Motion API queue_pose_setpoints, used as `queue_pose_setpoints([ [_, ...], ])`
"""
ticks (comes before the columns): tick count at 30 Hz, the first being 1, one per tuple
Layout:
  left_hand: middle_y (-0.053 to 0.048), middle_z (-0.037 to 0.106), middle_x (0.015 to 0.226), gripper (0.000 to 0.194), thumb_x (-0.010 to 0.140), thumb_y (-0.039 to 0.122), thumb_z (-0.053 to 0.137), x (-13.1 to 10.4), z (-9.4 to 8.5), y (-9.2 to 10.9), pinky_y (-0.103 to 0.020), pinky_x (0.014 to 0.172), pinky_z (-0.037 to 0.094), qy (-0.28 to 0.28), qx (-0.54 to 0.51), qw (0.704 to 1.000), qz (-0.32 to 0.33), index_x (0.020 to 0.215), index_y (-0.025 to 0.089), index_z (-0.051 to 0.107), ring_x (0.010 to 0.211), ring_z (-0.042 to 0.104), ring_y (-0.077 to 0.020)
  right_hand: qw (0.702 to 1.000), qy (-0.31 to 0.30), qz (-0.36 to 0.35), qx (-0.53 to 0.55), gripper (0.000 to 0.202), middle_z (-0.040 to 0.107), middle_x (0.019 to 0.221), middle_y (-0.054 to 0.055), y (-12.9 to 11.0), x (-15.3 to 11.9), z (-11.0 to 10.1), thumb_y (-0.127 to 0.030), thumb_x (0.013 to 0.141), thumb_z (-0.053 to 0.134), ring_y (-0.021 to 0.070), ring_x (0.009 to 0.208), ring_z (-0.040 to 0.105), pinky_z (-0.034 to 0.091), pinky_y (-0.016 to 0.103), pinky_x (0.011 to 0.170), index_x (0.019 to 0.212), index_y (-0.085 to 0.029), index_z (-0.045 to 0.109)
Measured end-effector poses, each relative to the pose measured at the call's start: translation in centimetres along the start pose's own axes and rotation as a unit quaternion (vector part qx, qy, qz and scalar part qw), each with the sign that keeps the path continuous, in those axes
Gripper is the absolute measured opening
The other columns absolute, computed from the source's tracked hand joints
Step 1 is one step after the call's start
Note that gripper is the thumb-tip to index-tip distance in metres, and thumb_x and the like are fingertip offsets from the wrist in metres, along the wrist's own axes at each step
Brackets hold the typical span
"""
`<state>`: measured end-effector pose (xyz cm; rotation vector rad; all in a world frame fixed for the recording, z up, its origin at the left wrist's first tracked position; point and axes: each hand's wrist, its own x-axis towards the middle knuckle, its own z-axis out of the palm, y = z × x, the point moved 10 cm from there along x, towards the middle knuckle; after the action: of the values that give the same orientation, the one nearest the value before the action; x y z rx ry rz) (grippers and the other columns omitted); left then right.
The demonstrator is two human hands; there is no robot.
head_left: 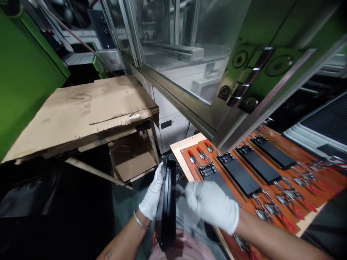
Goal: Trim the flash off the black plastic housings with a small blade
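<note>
My left hand (153,195), in a white glove, grips a long black rectangular housing (166,213) by its left side. The housing stands on edge in front of my body, its narrow side towards me. To its right, my gloved right hand (210,204) is curled closed and smeared by motion. Whatever those fingers hold, if anything, cannot be made out. Beside the right hand lies an orange fixture board (189,166), where several dark flat panels (238,175) sit between red-handled toggle clamps (202,153). My right hand and forearm cover part of the nearest panel.
A table covered with worn cardboard (108,104) stands at the left, with a cardboard box (132,155) under it. A metal-framed glass door (179,65) with a large hinge (246,83) juts over the board's far edge. A green machine panel (24,72) rises at far left.
</note>
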<state>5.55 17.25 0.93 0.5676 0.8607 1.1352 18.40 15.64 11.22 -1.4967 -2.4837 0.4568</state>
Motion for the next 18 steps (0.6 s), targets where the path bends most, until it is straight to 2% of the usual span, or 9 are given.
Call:
queue_pose_setpoints([
  [2,0.003,0.043,0.150,0.064,0.081,0.061,0.059,0.1,0.1,0.2,-0.035,0.118,0.024,0.003,-0.001,1.000,0.009,0.138,0.036,0.047,0.142,0.032,-0.0233,0.999,-0.015,-0.037,-0.034,0.025,0.061,0.059,0.002,-0.7,0.1,0.0,-0.021,0.086,0.041,0.0132,0.049,0.047,0.021,0.029,0.051,0.069,-0.019,0.059],
  [3,0.003,0.042,0.151,0.063,0.081,0.060,0.060,0.2,0.2,0.4,-0.033,0.119,0.023,-0.005,0.004,1.000,0.022,0.138,0.035,0.048,0.143,0.030,-0.0227,0.999,-0.020,-0.034,-0.032,0.023,0.062,0.060,0.002,-0.6,0.2,-0.2,-0.020,0.085,0.042,0.0131,0.050,0.048,0.022,0.028,0.052,0.070,-0.019,0.060],
  [7,0.002,0.037,0.154,0.064,0.084,0.058,0.057,0.5,0.4,-0.4,-0.039,0.121,0.015,-0.048,0.022,0.998,0.033,0.142,0.035,0.042,0.144,0.027,-0.0256,0.998,-0.022,0.056,0.002,0.018,0.063,0.063,0.000,1.7,1.1,-1.4,-0.018,0.082,0.046,0.0116,0.054,0.052,0.029,0.024,0.055,0.070,-0.020,0.059],
  [11,0.002,0.034,0.155,0.064,0.085,0.060,0.055,0.4,0.1,-0.5,-0.041,0.122,0.010,-0.066,0.063,0.995,0.046,0.142,0.035,0.043,0.146,0.022,-0.0260,0.997,-0.071,0.019,0.018,0.015,0.066,0.066,0.000,1.5,1.4,-1.4,-0.018,0.078,0.049,0.0117,0.056,0.054,0.030,0.023,0.055,0.067,-0.020,0.058],
  [15,0.002,0.032,0.156,0.073,0.078,0.064,0.059,-0.3,0.8,0.0,-0.042,0.123,0.006,-0.114,0.109,0.986,0.057,0.142,0.034,0.044,0.147,0.017,-0.0279,0.998,-0.052,0.034,-0.006,0.016,0.068,0.070,0.001,2.8,1.7,-2.7,-0.016,0.078,0.048,0.0133,0.062,0.060,0.033,0.023,0.058,0.067,-0.019,0.059],
  [18,0.000,0.033,0.156,0.074,0.078,0.066,0.058,-0.7,1.2,0.2,-0.043,0.123,0.004,-0.140,0.131,0.980,0.056,0.142,0.031,0.045,0.147,0.017,-0.0286,0.998,-0.056,0.006,-0.025,0.014,0.069,0.071,0.000,2.8,1.8,-3.1,-0.016,0.075,0.050,0.0134,0.061,0.060,0.033,0.023,0.057,0.068,-0.020,0.061],
])
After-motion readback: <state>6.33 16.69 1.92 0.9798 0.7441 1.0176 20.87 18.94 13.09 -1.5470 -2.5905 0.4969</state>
